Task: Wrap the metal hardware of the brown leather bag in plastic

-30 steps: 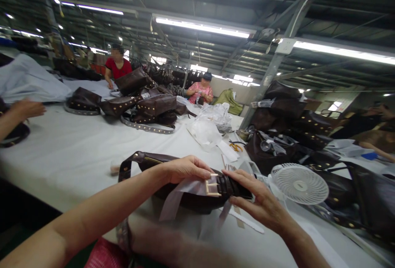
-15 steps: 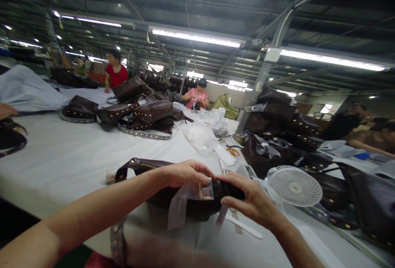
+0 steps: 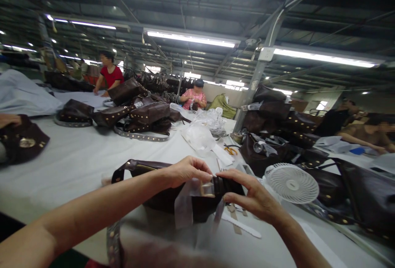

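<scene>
While left hand [image 3: 187, 171] pinches the buckle [image 3: 207, 190] | right hand [image 3: 257, 196] grips dark strap [image 3: 232, 186] | plastic film [image 3: 184, 207] hangs over bag [image 3: 162, 204]

Bag workshop: strip lights [image 3: 191, 39] under bare metal roof [image 3: 216, 1]; dark studded bags [image 3: 148, 114] heaped on long white table [image 3: 77, 149]; co-workers [image 3: 111, 76] about.

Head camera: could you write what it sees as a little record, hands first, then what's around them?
Left hand: fingertips at the buckle; grip unclear
Right hand: thumb and forefinger at opposite edges of the dark strap; grip unclear
Under hands: brown bag
Hanging in front: pale strip
Right side: white fan
Beyond: clear plastic, piled bags
Co-workers: one in red, one in pink, others at the edges
</scene>
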Demonstrator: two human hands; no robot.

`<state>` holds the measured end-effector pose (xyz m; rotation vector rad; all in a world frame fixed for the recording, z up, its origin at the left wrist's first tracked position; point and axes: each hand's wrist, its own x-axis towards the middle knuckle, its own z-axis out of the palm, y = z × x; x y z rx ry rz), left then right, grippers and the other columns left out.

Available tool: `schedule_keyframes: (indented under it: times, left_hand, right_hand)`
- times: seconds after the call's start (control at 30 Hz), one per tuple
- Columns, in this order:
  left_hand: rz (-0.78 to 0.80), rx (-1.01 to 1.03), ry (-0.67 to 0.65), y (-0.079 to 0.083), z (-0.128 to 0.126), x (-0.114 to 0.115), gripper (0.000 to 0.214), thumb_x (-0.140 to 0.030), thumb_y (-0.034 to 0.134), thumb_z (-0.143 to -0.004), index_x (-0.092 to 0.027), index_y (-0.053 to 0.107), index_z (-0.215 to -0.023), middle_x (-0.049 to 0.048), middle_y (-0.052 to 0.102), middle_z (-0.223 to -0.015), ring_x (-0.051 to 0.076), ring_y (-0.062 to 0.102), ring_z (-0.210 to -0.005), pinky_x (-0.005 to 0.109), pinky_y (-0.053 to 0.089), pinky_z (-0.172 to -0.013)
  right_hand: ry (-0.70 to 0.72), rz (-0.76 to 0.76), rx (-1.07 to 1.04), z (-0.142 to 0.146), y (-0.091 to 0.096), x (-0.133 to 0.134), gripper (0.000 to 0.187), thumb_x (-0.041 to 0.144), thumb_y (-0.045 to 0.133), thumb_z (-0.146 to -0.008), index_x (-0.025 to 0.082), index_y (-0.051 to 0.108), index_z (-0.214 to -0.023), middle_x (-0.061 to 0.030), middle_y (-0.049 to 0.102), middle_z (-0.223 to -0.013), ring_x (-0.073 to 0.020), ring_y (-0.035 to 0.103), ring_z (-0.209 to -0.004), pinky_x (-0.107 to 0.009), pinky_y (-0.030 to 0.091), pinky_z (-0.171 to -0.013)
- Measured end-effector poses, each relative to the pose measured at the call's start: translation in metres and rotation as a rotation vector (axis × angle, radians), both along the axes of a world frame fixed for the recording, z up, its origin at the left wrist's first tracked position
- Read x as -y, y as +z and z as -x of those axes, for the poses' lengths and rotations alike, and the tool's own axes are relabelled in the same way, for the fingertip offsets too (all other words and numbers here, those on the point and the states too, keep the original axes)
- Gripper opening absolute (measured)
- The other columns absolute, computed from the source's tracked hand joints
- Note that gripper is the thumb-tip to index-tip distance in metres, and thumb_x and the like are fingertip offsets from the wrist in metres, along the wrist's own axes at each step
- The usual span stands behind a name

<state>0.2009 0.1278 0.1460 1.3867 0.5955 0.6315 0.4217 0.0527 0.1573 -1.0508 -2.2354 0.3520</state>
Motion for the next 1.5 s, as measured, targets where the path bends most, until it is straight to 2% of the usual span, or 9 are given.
schedule_keyframes:
  times: [0.2,0.4,0.67,0.73,0.87,0.93,1.13,1.3,1.5]
  left_hand:
    - [-0.001,0.034,-0.019,0.005,-0.008,0.001,0.028,-0.027,0.083,-0.05,-0.012,0.069,-0.069,-0.0006,0.062,-0.062,0.01,0.051,-0.06,0.025,0.037,-0.063]
    - [-0.054,0.026,-0.026,0.004,-0.018,-0.007,0.043,-0.022,0.082,-0.052,-0.015,0.062,-0.09,-0.0038,0.061,-0.068,0.01,0.052,-0.06,0.024,0.038,-0.061]
    - [-0.244,-0.077,-0.182,0.031,-0.004,-0.011,0.061,-0.038,0.075,-0.069,-0.014,0.052,-0.121,0.0103,0.063,-0.115,0.02,0.059,-0.1,0.033,0.043,-0.087]
    - [-0.355,-0.111,-0.174,0.033,0.008,-0.01,0.075,-0.043,0.077,-0.068,-0.014,0.046,-0.13,0.0166,0.053,-0.133,0.027,0.055,-0.116,0.04,0.042,-0.096]
    - [-0.856,-0.305,-0.074,0.016,0.024,-0.001,0.096,-0.035,0.085,-0.06,-0.019,0.038,-0.143,0.0167,0.036,-0.151,0.033,0.033,-0.139,0.047,0.027,-0.114]
    - [-0.978,-0.378,-0.031,0.001,0.024,0.004,0.088,-0.029,0.08,-0.069,-0.018,0.037,-0.145,0.0165,0.041,-0.149,0.032,0.036,-0.138,0.047,0.027,-0.115]
    - [-0.977,-0.289,0.129,-0.03,0.005,0.008,0.062,-0.026,0.063,-0.084,-0.015,0.041,-0.141,0.0133,0.056,-0.134,0.026,0.054,-0.121,0.039,0.04,-0.106]
    - [-0.99,-0.312,0.102,-0.021,0.003,0.011,0.056,-0.029,0.063,-0.084,-0.011,0.046,-0.135,0.0145,0.061,-0.124,0.027,0.057,-0.112,0.039,0.043,-0.099]
    - [-1.0,-0.368,0.044,-0.002,-0.001,0.02,0.029,-0.022,0.06,-0.082,-0.015,0.057,-0.11,0.0059,0.065,-0.098,0.021,0.059,-0.09,0.031,0.047,-0.083]
  right_hand:
    - [0.007,0.025,0.008,0.001,0.002,0.0,0.037,0.035,0.072,-0.082,0.023,0.067,-0.117,-0.0065,0.07,-0.104,-0.0228,0.066,-0.094,-0.03,0.053,-0.076]
    - [-0.041,0.089,-0.038,0.003,0.001,0.002,0.036,0.026,0.072,-0.077,0.022,0.066,-0.113,-0.005,0.072,-0.105,-0.0235,0.066,-0.094,-0.031,0.052,-0.078]
    - [-0.052,0.257,-0.187,-0.001,0.001,-0.004,0.038,0.031,0.072,-0.073,0.02,0.062,-0.108,-0.0038,0.069,-0.101,-0.0228,0.063,-0.093,-0.03,0.049,-0.078]
    - [-0.042,0.272,-0.234,-0.003,0.0,-0.009,0.039,0.032,0.073,-0.073,0.019,0.062,-0.108,-0.0044,0.068,-0.102,-0.0232,0.062,-0.095,-0.031,0.049,-0.08]
    - [-0.054,0.244,-0.266,-0.006,-0.003,-0.017,0.039,0.035,0.072,-0.075,0.019,0.062,-0.109,-0.0054,0.067,-0.104,-0.0239,0.062,-0.096,-0.033,0.048,-0.083]
    - [-0.076,0.217,-0.244,-0.005,-0.004,-0.02,0.039,0.035,0.071,-0.075,0.019,0.063,-0.109,-0.0052,0.068,-0.103,-0.0238,0.062,-0.095,-0.033,0.048,-0.083]
    - [-0.143,0.056,-0.108,0.001,0.001,-0.018,0.033,0.036,0.066,-0.078,0.019,0.065,-0.106,-0.0054,0.069,-0.097,-0.0239,0.063,-0.09,-0.035,0.046,-0.082]
    - [-0.095,-0.06,-0.046,0.004,0.004,-0.016,0.023,0.03,0.06,-0.081,0.018,0.066,-0.1,-0.0065,0.068,-0.096,-0.0222,0.062,-0.089,-0.033,0.045,-0.08]
    - [-0.036,-0.105,-0.038,0.008,0.002,-0.017,0.02,0.023,0.058,-0.082,0.019,0.066,-0.1,-0.0058,0.066,-0.095,-0.0201,0.061,-0.088,-0.031,0.045,-0.08]
